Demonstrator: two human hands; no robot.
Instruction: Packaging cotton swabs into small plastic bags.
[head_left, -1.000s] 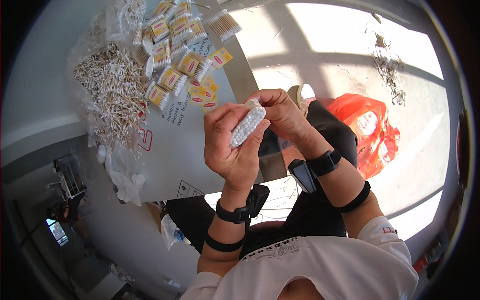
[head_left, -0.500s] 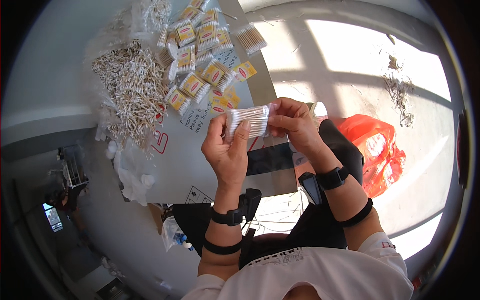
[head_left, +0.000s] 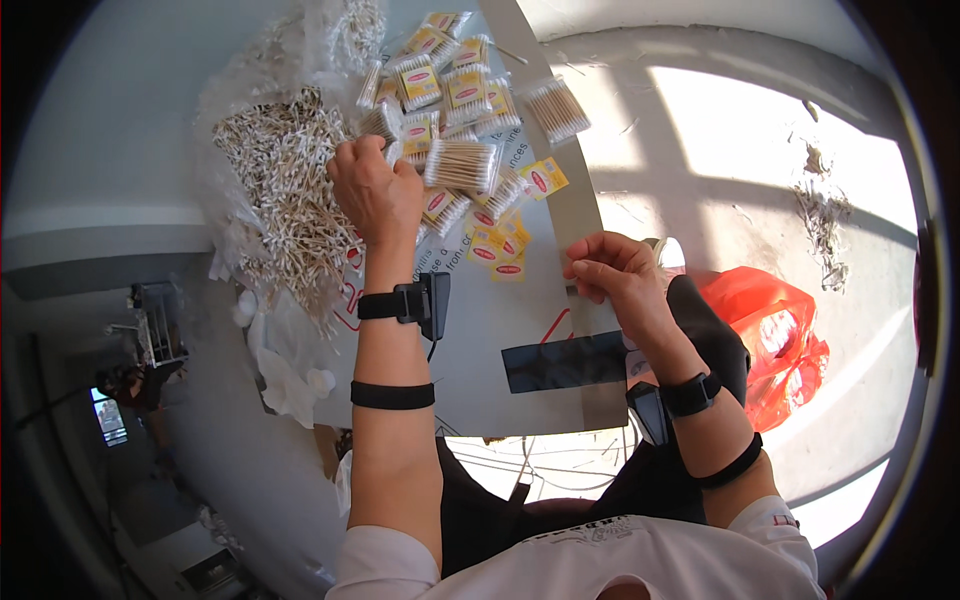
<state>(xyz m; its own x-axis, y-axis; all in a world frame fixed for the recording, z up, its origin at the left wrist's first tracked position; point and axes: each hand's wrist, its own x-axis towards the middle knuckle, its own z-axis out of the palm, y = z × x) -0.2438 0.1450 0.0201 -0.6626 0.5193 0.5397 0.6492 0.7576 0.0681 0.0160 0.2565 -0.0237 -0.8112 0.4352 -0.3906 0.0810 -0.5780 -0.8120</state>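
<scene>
My left hand (head_left: 378, 190) reaches over the right edge of a heap of loose cotton swabs (head_left: 275, 175). Its fingers curve downward, thumb apart, beside a small bundle of cotton swabs (head_left: 382, 122); their undersides are hidden. Just right of that hand, a clear-wrapped pack of cotton swabs (head_left: 463, 163) lies on top of other packs with yellow labels (head_left: 418, 82). My right hand (head_left: 622, 280) hovers near the table's right edge, thumb and fingertips drawn together, with nothing visible in them.
Loose yellow label cards (head_left: 497, 245) lie on the printed grey tabletop (head_left: 440, 350). A dark flat strip (head_left: 563, 362) sits by the near edge. Clear plastic bagging (head_left: 285, 370) hangs at the left edge. A red plastic bag (head_left: 765, 335) stands on the floor at right.
The wrapped pack that both hands held now rests on the other packs. My left hand has moved up and left to the swab heap; my right hand has let go and sits slightly lower.
</scene>
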